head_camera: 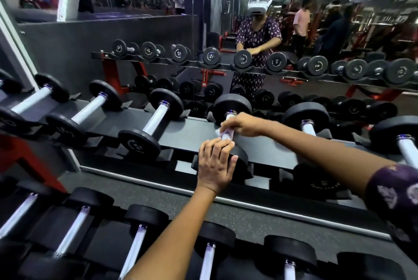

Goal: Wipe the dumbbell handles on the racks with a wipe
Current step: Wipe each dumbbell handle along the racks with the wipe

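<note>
Gripping a white wipe (219, 132) round the chrome handle (226, 136) of a dumbbell on the upper rack (194, 131), the right hand (239, 124) has its fingers curled over wipe and bar together. The left hand (214, 164) lies with fingers straight and spread on that dumbbell's near black head (241, 162), steadying it. Writing on the neighbouring dumbbell head (138, 145) is too blurred to read. Behind the rack a mirror (316, 30) reflects the person

A two-tier black rack (199, 131) on red legs carries rows of black-headed dumbbells (150, 124) with pale handles, resting in cradles.
</note>
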